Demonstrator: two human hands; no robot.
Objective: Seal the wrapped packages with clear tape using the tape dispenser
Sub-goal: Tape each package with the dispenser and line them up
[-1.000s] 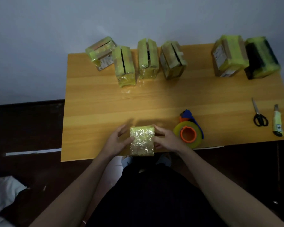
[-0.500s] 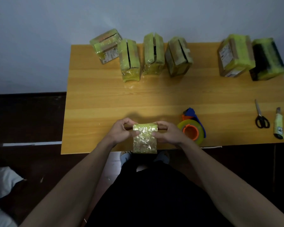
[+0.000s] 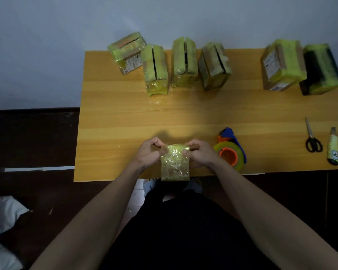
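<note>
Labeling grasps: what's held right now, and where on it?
Both hands, left hand and right hand, pinch the wrapped package at its upper side edges.

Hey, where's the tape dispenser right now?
In the head view, the tape dispenser lies on the table near its front edge, just right of the right hand, well left of the scissors.

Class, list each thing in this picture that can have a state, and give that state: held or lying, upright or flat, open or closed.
Small wrapped package: held at the near table edge by both hands.
Left hand: grips the package's left side.
Right hand: grips its right side.
Tape dispenser: lying on the table, untouched.
Scissors: lying flat, blades closed.
Utility knife: lying flat.
Six wrapped boxes: standing along the far edge.
</note>
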